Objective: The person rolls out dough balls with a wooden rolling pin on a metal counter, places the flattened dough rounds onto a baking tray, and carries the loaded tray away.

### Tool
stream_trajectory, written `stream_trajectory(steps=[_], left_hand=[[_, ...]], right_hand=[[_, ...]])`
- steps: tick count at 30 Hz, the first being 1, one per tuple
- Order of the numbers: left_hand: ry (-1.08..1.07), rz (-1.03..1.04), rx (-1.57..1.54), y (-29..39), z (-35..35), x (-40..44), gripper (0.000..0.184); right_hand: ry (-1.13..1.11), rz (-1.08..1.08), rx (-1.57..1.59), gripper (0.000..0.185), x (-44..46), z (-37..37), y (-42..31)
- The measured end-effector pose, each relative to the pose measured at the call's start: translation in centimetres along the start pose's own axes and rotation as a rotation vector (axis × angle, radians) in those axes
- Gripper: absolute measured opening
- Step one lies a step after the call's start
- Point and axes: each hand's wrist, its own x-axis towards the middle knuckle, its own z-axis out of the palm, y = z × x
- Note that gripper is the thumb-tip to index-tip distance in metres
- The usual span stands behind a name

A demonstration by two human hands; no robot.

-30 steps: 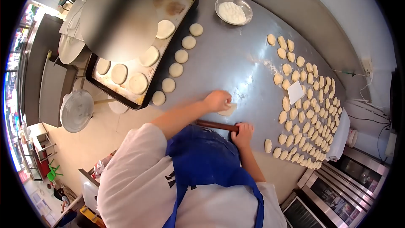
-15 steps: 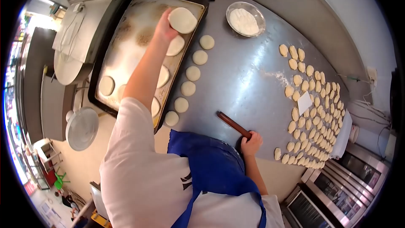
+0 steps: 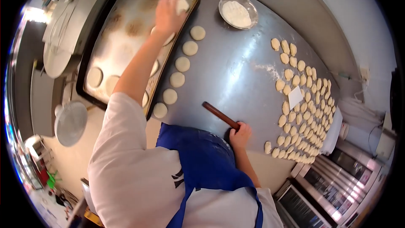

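Observation:
My left hand is over the upper right corner of the baking tray, its fingers stretched out and touching a pale dough disc. That disc appears to lie on the tray; the hand covers part of it. Other discs on the tray are partly hidden by my left arm. My right hand is closed round the near end of a brown rolling pin, which lies slanted over the metal worktop. A row of several small dough rounds runs beside the tray's right edge.
A metal bowl of white flour stands at the back of the worktop. Many small dough pieces cover the right side, with a white flat scraper among them. A fan is at the left, ovens at the lower right.
Since a second ago my left hand has gone from the dough by the rolling pin to the tray. The disc it held up half a second ago is now lower, at the tray's corner.

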Motion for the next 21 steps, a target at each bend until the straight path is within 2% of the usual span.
stream_trajectory(steps=[2,3,4,5,6,7,8,10,12,13,14,15,17,19,21], left_hand=[[-0.236,0.134,-0.229,5.4,-3.8,-4.5,0.057],[-0.232,0.298,-0.296,7.7,-4.2,-9.3,0.054],[-0.756,0.045,-0.405,12.5,-7.8,-11.9,0.051],[-0.574,0.377,-0.487,14.5,-7.9,-17.9,0.049],[-0.768,0.386,-0.43,17.8,-10.4,-19.6,0.054],[-0.764,0.421,-0.378,19.6,-9.5,-24.9,0.063],[-0.913,0.328,-0.377,21.4,-10.4,-26.7,0.069],[-0.893,0.226,-0.304,23.7,-10.7,-29.2,0.055],[-0.946,0.104,-0.206,24.5,-11.1,-31.2,0.049],[-0.915,0.034,-0.18,25.0,-11.4,-31.5,0.049],[-0.89,-0.039,-0.151,25.5,-11.9,-31.6,0.048],[-0.869,-0.109,-0.121,26.0,-12.8,-32.0,0.048],[-0.863,-0.171,-0.072,26.0,-14.1,-32.4,0.049],[-0.821,-0.179,-0.014,25.5,-14.9,-32.9,0.052],[-0.764,-0.236,0.022,25.2,-15.2,-33.6,0.052]], right_hand=[[-0.043,-0.109,0.011,0.033,1.4,-0.7,0.0],[-0.062,-0.16,0.047,0.033,2.1,-0.8,-0.2],[-0.078,-0.207,0.085,0.033,2.9,-1.1,-0.6],[-0.067,-0.301,0.112,0.035,4.0,-1.6,-1.1],[-0.078,-0.378,0.216,0.034,5.7,-1.9,-1.6],[-0.084,-0.448,0.321,0.034,7.8,-2.1,-2.1],[-0.093,-0.511,0.421,0.034,9.7,-2.2,-2.7],[-0.073,-0.55,0.438,0.031,15.2,-1.3,-5.0],[-0.049,-0.612,0.441,0.029,21.7,1.4,-8.4],[-0.108,-0.542,0.489,0.029,24.6,2.5,-11.2],[-0.269,-0.425,0.505,0.03,27.3,1.8,-14.8],[-0.153,-0.452,0.534,0.031,30.2,4.7,-17.0],[0.428,-0.585,0.248,0.034,35.0,9.2,-20.9],[0.5,-0.487,0.165,0.031,35.1,10.9,-24.6],[0.329,-0.501,0.251,0.029,34.4,10.9,-25.4]])
